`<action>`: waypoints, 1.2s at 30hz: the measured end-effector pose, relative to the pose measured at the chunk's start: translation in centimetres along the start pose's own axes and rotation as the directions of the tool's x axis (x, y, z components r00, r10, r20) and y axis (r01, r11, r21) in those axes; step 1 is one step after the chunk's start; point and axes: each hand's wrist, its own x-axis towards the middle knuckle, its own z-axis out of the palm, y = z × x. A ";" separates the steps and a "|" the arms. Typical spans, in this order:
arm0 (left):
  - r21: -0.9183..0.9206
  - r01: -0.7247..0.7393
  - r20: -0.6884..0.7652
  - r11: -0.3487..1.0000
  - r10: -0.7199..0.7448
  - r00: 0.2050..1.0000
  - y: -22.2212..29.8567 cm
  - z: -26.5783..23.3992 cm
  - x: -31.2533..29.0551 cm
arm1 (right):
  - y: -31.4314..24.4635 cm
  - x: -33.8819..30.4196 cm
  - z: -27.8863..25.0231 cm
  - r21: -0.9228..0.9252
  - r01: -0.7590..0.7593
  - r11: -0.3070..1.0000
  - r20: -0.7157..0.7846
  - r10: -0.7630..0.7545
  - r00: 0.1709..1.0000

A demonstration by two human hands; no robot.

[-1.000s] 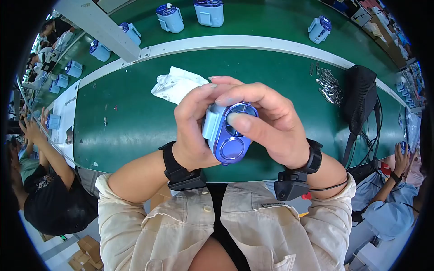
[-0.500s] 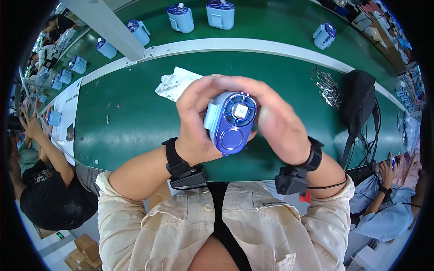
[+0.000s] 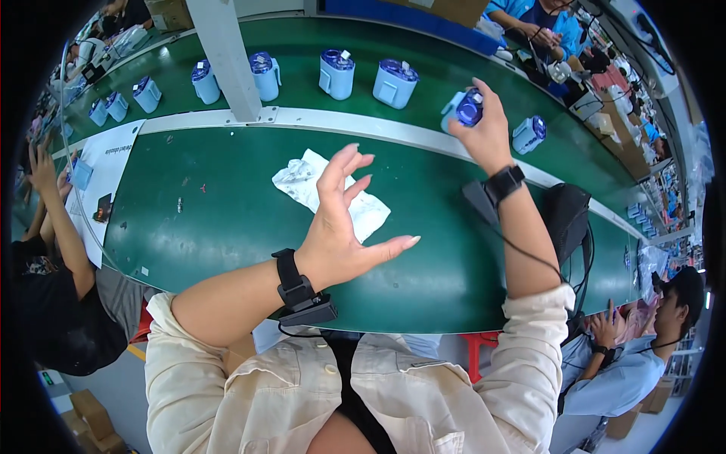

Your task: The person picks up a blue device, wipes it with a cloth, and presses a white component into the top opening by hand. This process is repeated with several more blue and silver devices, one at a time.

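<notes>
Over the far green strip, my right hand (image 3: 486, 130) is closed around a small light-blue appliance with a glossy purple top (image 3: 470, 110). Its clip-like side piece faces left, and my palm and fingers cover its right side. My left hand (image 3: 338, 219) hovers above the near table with fingers spread and nothing in them. Below and behind that hand lies a crumpled white cloth or paper with grey smudges (image 3: 369, 215). A similar light-blue appliance (image 3: 528, 135) stands just right of the one I hold, and another (image 3: 395, 83) stands to its left.
More such appliances (image 3: 336, 74) line the far strip. A white metal rail (image 3: 340, 121) and upright post (image 3: 227, 60) divide it from the near green table (image 3: 227, 219). A black bag (image 3: 566, 223) with cables lies at right. Other people sit at both sides.
The appliance went from between both hands, near my chest, to the far strip in my right hand. My left hand let go and spread its fingers. The view has shifted.
</notes>
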 end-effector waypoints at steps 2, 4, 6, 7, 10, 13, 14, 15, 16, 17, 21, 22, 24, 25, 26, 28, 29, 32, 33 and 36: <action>-0.007 -0.051 -0.013 0.999 0.051 0.999 -0.1 0.1 -0.1 | 3.8 1.8 0.8 -0.082 -0.028 0.996 -0.022 0.026 0.999; -0.013 -0.084 -0.027 0.996 0.084 0.996 -0.4 0.2 -0.1 | 6.9 2.9 1.0 -0.060 -0.212 0.975 0.079 0.216 0.973; -0.020 -0.084 -0.050 0.996 0.083 0.995 -0.4 0.1 -0.5 | 7.2 3.9 1.1 -0.182 -0.152 0.971 0.127 0.177 0.976; -0.026 -0.083 -0.060 0.996 0.082 0.995 -0.5 0.1 -0.5 | 7.3 4.3 1.2 -0.303 -0.101 0.948 0.171 0.158 0.973; -0.021 -0.095 -0.085 0.995 0.093 0.992 -0.5 0.0 -0.3 | 5.8 5.5 2.4 -0.435 0.089 0.896 0.126 -0.038 0.991; -0.006 -0.092 -0.095 0.996 0.091 0.991 -0.2 -0.2 -0.5 | 0.7 6.0 5.1 -0.246 0.172 0.954 0.076 -0.158 0.985; 0.004 -0.093 -0.095 0.996 0.093 0.991 -0.3 -0.3 -0.3 | -0.2 6.2 5.7 -0.021 0.112 0.993 0.124 -0.109 0.986; 0.022 -0.090 -0.095 0.996 0.092 0.991 -0.4 -0.4 -0.3 | -0.7 6.3 6.3 -0.021 0.110 0.994 0.124 -0.107 0.987; 0.021 -0.090 -0.092 0.996 0.092 0.992 -0.3 -0.5 -0.2 | -1.1 6.4 6.8 -0.003 -0.015 1.000 0.198 0.015 0.980; 0.033 -0.056 -0.083 0.998 0.059 0.995 -0.2 -0.6 0.0 | -1.3 6.4 7.0 0.005 -0.142 0.990 0.271 0.135 0.953; 0.072 0.033 -0.083 0.997 -0.027 0.996 -0.6 -0.7 0.5 | -1.3 5.5 4.1 0.254 -0.298 0.920 0.523 0.128 0.842; 0.087 0.059 -0.111 0.995 -0.049 0.993 -0.8 -0.6 0.6 | -1.7 5.1 2.9 0.370 -0.323 0.871 0.596 0.044 0.802; 0.122 0.109 -0.154 0.986 -0.090 0.984 -0.6 -1.2 0.2 | -4.7 3.1 1.1 0.576 -0.379 0.724 0.680 -0.167 0.714; -0.117 0.165 -0.090 0.979 -0.176 0.980 0.0 -1.3 0.4 | -6.4 1.9 -0.8 0.634 -0.376 0.676 0.698 -0.290 0.655; -0.342 0.234 -0.008 0.910 -0.252 0.968 0.5 -1.4 0.5 | -8.1 0.6 -2.2 0.688 -0.385 0.616 0.697 -0.412 0.587; -0.556 0.321 0.116 0.766 -0.311 0.943 0.7 -1.4 0.9 | -10.8 -1.7 -4.5 0.715 -0.452 0.533 0.699 -0.559 0.447; -0.421 0.206 0.182 0.883 -0.140 0.973 1.0 -1.6 1.1 | -11.7 -2.6 -5.8 0.714 -0.464 0.524 0.700 -0.548 0.458; -0.171 -0.109 0.375 0.979 0.167 0.912 1.1 -2.0 1.1 | -13.4 -4.3 -7.3 0.697 0.060 0.714 0.522 -0.563 0.640; -0.102 -0.044 0.300 0.994 0.073 0.951 1.3 -1.7 0.8 | -13.4 -5.2 -7.6 0.696 0.052 0.716 0.524 -0.556 0.645; 0.031 0.109 0.122 0.993 -0.112 0.986 1.5 -1.0 0.3 | -13.0 -7.6 -8.3 0.698 -0.172 0.695 0.374 -0.149 0.915</action>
